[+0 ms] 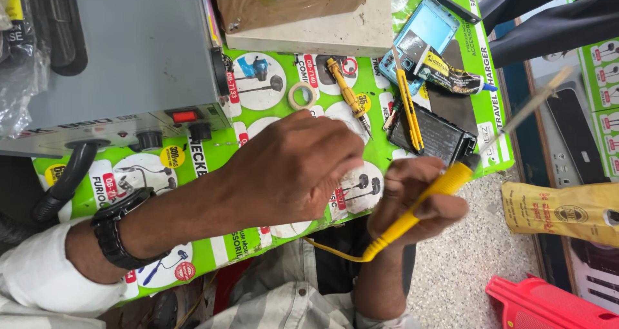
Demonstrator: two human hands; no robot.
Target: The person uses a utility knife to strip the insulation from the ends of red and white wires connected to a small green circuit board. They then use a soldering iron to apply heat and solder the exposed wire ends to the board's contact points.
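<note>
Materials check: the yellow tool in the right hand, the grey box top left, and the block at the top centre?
Yellow tool: handle looks like glossy moulded plastic; pale shaft blurred, cannot tell. Held in the right hand.
Grey box: likely painted sheet metal, flat matte panel with a folded edge; black knobs look like plastic.
Block: pale, smooth, thick slab, possibly stone or tile; brown sheet on top looks like cardboard or wood.
</note>
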